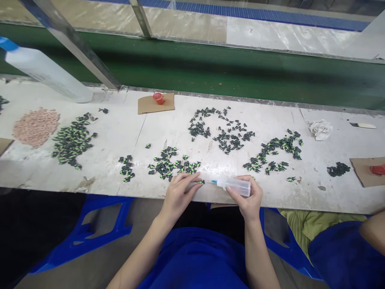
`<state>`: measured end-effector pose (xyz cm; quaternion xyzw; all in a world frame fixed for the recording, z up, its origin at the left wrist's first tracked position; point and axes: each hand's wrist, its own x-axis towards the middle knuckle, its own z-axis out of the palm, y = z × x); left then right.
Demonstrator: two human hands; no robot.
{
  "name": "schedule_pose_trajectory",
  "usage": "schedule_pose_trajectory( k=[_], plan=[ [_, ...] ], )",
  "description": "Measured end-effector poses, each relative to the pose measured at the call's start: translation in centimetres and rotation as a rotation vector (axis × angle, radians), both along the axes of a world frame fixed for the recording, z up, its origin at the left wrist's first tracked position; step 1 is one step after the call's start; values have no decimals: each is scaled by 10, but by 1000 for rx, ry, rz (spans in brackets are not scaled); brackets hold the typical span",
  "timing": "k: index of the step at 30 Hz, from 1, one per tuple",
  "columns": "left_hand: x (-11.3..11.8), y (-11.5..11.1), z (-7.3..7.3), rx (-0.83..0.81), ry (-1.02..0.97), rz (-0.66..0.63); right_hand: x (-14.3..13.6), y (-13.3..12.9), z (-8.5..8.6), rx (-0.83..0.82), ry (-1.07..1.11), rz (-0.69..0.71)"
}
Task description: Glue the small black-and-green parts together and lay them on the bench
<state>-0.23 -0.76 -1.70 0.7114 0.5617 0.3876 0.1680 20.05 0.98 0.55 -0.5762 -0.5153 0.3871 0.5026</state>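
Note:
My left hand point(179, 190) pinches a small black and green plastic piece point(201, 182) between thumb and fingers, just above the near edge of the table. From the right, my right hand point(249, 196) grips a translucent squeeze bottle point(237, 187) lying nearly level. Its blue tip and thin needle point(213, 182) point left at the piece, very close to it; whether they touch I cannot tell. Just beyond my left hand lies a loose pile of similar black and green pieces point(168, 162). Another cluster of them point(270, 151) spreads beyond my right hand.
Plain black parts point(228, 138) lie mid-table. Leftward are a green-dotted pile point(72, 140), pinkish parts point(36, 126) and a large white bottle point(48, 74). A red cup point(158, 98) sits on cardboard point(144, 106). Crumpled tissue point(321, 130) and a knife point(363, 125) lie right, near a person's arm point(374, 230).

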Motion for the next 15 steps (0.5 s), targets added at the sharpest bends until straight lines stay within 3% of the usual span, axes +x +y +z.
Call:
schedule_pose_trajectory(
  k=[15],
  plan=[
    [-1,0,0,-87,0,33,-14,5,-5,-7,-197,32]
  ],
)
